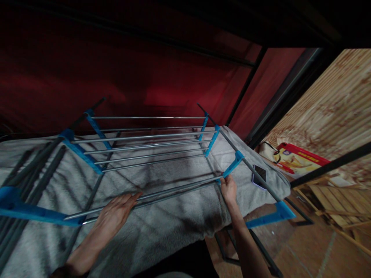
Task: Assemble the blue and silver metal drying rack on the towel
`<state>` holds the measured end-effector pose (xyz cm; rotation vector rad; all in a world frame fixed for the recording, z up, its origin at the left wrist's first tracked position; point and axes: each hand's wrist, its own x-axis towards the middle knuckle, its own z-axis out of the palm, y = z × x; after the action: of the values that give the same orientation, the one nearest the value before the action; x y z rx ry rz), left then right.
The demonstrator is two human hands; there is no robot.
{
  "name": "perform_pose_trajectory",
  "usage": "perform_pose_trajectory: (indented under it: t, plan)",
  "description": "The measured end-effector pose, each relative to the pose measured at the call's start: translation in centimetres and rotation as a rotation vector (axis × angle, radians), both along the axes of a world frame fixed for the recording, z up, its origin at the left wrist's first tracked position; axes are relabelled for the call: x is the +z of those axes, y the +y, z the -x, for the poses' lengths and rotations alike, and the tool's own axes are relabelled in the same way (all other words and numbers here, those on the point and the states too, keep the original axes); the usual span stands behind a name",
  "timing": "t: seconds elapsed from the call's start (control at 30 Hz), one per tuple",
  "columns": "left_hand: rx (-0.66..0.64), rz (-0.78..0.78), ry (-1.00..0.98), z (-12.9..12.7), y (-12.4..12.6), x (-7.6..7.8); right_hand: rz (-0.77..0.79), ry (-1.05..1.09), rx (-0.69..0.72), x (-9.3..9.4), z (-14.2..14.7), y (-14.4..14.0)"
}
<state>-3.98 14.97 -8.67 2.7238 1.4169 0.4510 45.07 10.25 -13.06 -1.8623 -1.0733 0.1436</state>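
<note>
Nearest, the left hand [118, 210] lies palm down, fingers closed over the paired near rods [179, 188] of a rack that sits on the grey blanket [174, 227]. At the left bracket [43, 214] the upper rod's tip seems to lie over the blue plastic rather than inside it, so pressing down there could make it skid off or scratch the socket. The right front bracket [272, 217] juts beyond the blanket's edge beside the forearm, and a bump might twist it around its pole. Slightly farther, the right hand [228, 189] grips the inner end of the middle bracket [233, 165], where pushing unevenly from one side could drive the opposite ends loose. The phone [261, 172] lies beneath the right pole [228, 141]; a slip could drop metal onto its screen. Beyond, the far rods [150, 146] might work out if the soft, rumpled blanket lets the frame rock.
</note>
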Motion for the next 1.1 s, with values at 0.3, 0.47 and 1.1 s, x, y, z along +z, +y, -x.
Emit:
perform_pose_trajectory:
  t: [0.3, 0.47, 1.1]
  plan:
    - [-0.023, -0.004, -0.019, 0.1, 0.3, 0.2, 0.012, -0.001, 0.024, 0.2, -0.1, -0.1]
    - [-0.02, 0.014, -0.022, 0.1, 0.1, 0.4, -0.014, 0.02, 0.045, 0.1, -0.1, -0.1]
    - [0.218, -0.058, -0.183, -1.1, -7.6, -4.3, 0.001, -0.231, 0.223, -4.8, 3.8, -4.9]
